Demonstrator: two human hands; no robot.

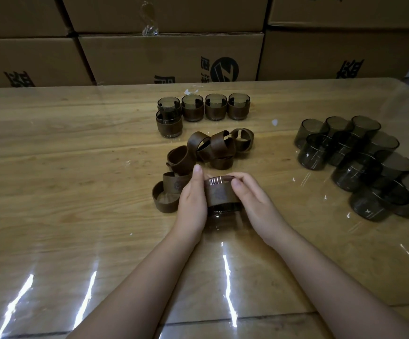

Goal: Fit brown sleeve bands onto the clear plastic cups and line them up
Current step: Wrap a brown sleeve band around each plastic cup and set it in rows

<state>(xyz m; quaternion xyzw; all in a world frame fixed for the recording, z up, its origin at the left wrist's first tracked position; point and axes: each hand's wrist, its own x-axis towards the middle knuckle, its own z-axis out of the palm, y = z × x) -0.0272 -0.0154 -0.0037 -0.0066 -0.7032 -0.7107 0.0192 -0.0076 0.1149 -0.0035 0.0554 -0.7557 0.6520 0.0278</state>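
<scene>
Cardboard boxes (169, 55) printed with dark lettering are standing stacked behind a wooden table (51, 167), whose glossy clear cover is catching streaks of light. On the table's right side, a cluster of bare cups (360, 165), smoky grey and see-through, is sitting packed close together. At the centre, loose bands (213, 148) of brown, leather-like material are lying in a jumble, some on edge and some flat, several showing an open slit. Beyond them, finished cups (203, 108) are standing upright in a row of four, with a fifth just in front of the row's left end; each is wearing a brown band around its lower body, with the rim clear above.

Near the front of the pile, a person's left hand (191, 204) and right hand (254, 204) are gripping a cup (223, 211) between them, just above the table. The left thumb is lying straight up along its side, its fingers hidden behind; the right thumb is pressing the side while the right fingers are curling over the far rim. A band (219, 192), faintly stamped with a mark, is wrapping the cup's far portion, leaving smoky plastic exposed nearest the camera.
</scene>
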